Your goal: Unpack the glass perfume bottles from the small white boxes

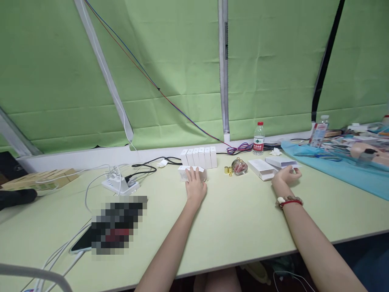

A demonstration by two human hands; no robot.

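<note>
My left hand (195, 184) lies on a small white box (183, 172) that rests flat on the pale green table (237, 227), fingers stretched over it. Just behind stands a row of several upright white boxes (199, 157). My right hand (287, 175), with a red bracelet at the wrist, curls its fingers round the near edge of a flat white box (281, 162). A second open white box tray (260, 168) sits just left of that hand. A small glass bottle (239, 166) and its gold cap (228, 170) lie between my hands.
A water bottle (258, 139) stands by the back edge. A white power strip (120, 185) with cables lies at left, with a phone (83, 243) nearer me. A blue cloth (340, 170) with clutter covers the right side. Wooden blocks (39, 179) sit far left.
</note>
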